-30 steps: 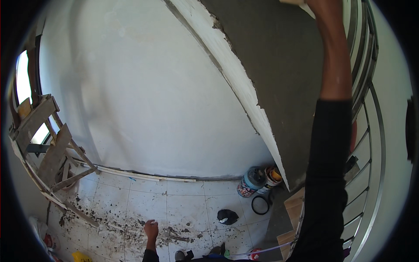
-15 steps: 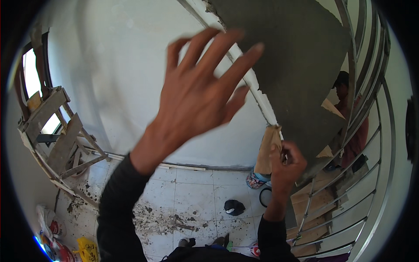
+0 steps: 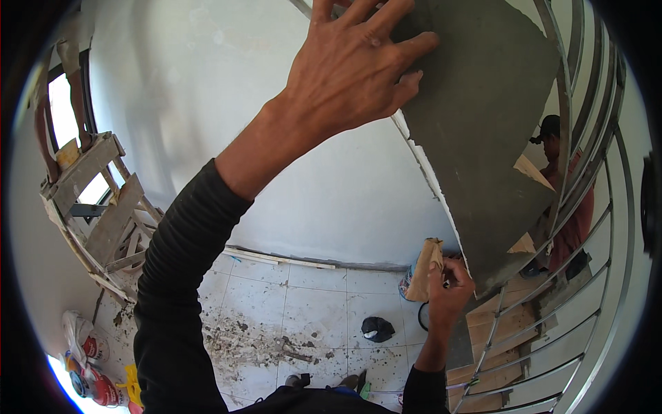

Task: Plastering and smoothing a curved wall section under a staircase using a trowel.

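My left hand (image 3: 355, 72) reaches up over the top part of a grey cement-like surface (image 3: 476, 131), its fingers spread; some fingertips are cut off or hidden at the upper edge. Whether it touches the surface I cannot tell. Along the slanting left border of the grey surface runs a ragged white strip (image 3: 439, 186). Near the strip's lower end, my right hand (image 3: 452, 293) pinches a piece of brown paper (image 3: 420, 276), which hangs down to the left of the fingers.
A worn wooden scaffold (image 3: 103, 186) stands at left, someone's legs (image 3: 74, 96) on it. Metal railings (image 3: 600, 241) curve along the right; behind them is another person (image 3: 572, 193). Tiles (image 3: 314, 310) carry scattered debris and a black bag (image 3: 377, 329). Buckets (image 3: 103, 390) sit lower left.
My left hand has moved up and right, over the grey surface's upper edge. The right hand and brown paper appear lower in view, and the scene has shifted slightly.
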Demonstrator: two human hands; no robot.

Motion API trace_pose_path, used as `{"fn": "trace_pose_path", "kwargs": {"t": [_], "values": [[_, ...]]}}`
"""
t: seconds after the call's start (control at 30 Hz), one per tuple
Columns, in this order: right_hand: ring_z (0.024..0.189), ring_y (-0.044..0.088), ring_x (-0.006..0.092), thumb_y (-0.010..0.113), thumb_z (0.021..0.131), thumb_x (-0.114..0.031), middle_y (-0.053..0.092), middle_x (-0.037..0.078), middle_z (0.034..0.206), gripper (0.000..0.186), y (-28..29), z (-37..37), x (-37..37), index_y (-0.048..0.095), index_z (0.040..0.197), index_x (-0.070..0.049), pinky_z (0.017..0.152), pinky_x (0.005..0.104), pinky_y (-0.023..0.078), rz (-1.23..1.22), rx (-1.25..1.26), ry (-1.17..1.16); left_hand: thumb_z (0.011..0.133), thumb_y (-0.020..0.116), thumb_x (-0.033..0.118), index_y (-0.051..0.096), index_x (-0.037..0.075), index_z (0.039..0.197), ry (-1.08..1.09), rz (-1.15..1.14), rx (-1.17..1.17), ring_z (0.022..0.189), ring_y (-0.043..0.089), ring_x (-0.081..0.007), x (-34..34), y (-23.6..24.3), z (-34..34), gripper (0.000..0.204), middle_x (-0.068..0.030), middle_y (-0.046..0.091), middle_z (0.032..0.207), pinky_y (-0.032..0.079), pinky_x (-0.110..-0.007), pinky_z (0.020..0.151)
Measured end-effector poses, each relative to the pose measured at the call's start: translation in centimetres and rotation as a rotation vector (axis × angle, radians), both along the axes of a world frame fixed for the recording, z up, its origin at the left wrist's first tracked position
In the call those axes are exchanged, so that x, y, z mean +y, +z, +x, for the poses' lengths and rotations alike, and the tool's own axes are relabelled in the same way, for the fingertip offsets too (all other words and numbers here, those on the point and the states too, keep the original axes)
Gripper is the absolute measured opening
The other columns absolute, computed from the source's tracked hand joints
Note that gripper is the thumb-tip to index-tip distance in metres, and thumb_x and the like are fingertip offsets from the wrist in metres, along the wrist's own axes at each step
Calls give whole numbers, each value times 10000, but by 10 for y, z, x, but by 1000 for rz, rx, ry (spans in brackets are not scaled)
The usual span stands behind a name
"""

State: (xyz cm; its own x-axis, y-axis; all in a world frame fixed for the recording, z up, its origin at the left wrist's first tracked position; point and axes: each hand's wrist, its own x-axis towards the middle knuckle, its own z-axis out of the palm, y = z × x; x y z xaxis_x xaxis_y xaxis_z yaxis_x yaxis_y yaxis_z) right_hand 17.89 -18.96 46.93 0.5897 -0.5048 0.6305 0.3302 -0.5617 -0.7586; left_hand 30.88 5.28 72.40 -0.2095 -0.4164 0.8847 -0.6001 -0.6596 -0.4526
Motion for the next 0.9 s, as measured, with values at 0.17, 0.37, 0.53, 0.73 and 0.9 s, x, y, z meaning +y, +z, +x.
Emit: {"fn": "trace_pose_path", "kwargs": {"t": [0.17, 0.37, 0.53, 0.73, 0.9], "values": [[694, 491, 72, 700, 800, -15, 588, 0, 761, 88, 5, -1, 9, 649, 865, 13, 644, 231, 410, -62, -34, 23, 785, 735, 269, 679, 116, 1153, -35, -17, -179, 1174, 451, -290, 14, -8, 9, 403, -122, 483, 1239, 337, -504, 926], [673, 570, 136, 701, 736, 17, 606, 63, 755, 148, 105, -1, 16, 650, 875, 6, 615, 264, 461, -521, -341, -152, 651, 767, 80, 590, 124, 727, -221, -370, -231, 788, 562, -205, 51, -56, 9, 197, -12, 598, 802, 375, -370, 791], [659, 599, 157, 731, 745, -10, 632, 70, 767, 163, 208, 53, 51, 669, 896, 2, 608, 288, 481, -713, -574, -176, 720, 676, -4, 621, 19, 963, -235, -547, 449, 852, 579, -311, 41, -227, -19, 250, -124, 642, 931, 425, -393, 797], [599, 592, 138, 738, 751, -60, 666, 72, 727, 145, 244, 104, 91, 701, 869, 16, 586, 296, 482, -613, -676, -137, 749, 740, 187, 458, -30, 1324, 142, -659, 1386, 1299, 361, -516, 100, -600, -97, 676, -280, 509, 1302, 295, -544, 1111], [607, 601, 124, 752, 772, -236, 660, 84, 673, 279, 308, 116, 100, 716, 880, 19, 616, 315, 492, -692, -697, -305, 676, 734, 305, 542, -9, 1214, 702, -1047, 2142, 1143, 514, -525, 153, -754, -240, 652, -290, 615, 1122, 428, -535, 1010]]}}
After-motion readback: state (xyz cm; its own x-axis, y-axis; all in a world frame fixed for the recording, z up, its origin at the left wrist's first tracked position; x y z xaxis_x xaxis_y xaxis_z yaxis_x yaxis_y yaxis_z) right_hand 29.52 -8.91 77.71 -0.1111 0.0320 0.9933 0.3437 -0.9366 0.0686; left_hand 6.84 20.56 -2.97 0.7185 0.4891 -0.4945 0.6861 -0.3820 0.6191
